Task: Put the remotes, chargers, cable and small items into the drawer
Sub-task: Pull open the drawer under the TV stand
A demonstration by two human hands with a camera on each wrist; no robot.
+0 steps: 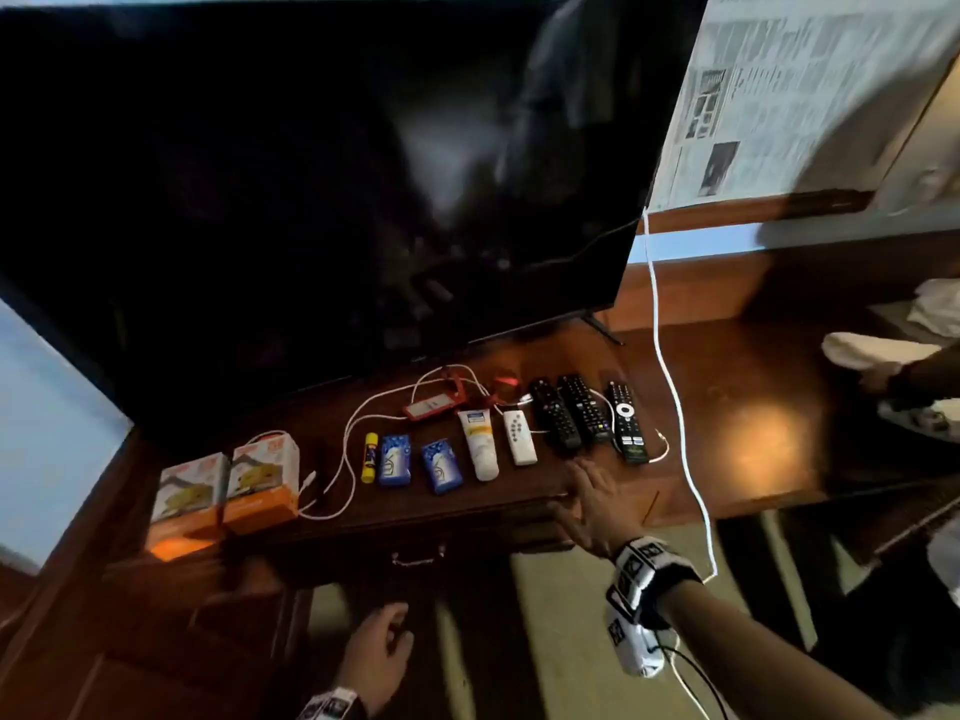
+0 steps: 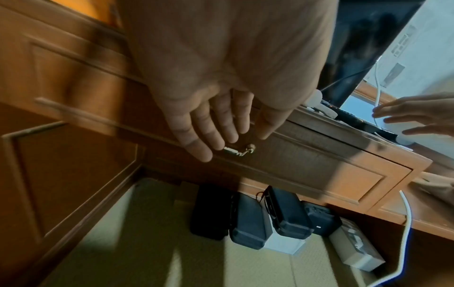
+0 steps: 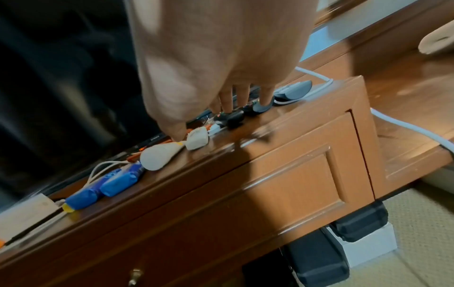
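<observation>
the right hand (image 1: 592, 504) reaches over the front edge of the wooden tv cabinet (image 1: 737, 407) with fingers spread and straight, holding nothing, just short of the black remotes (image 1: 587, 415). three black remotes lie side by side there, the rightmost (image 1: 627, 420) with a white ring button, and a small white remote (image 1: 519, 437) lies just to their left. further left in the row come a white cream tube (image 1: 479, 445), two blue packets (image 1: 415, 462), a yellow glue stick (image 1: 370, 457) and two orange-and-white boxes (image 1: 228, 488). a white cable (image 1: 347, 459) loops behind these things, near a red tag holder (image 1: 434, 405).

the left hand (image 2: 216, 124) is lower down, fingers loose and extended, empty, in front of the closed drawer (image 2: 307, 161); its fingertips hang just over the brass handle (image 2: 239, 151), and whether they touch it is unclear.

a dark television (image 1: 311, 200) stands behind the row. black cases (image 2: 248, 215) sit on the floor under the cabinet.
</observation>
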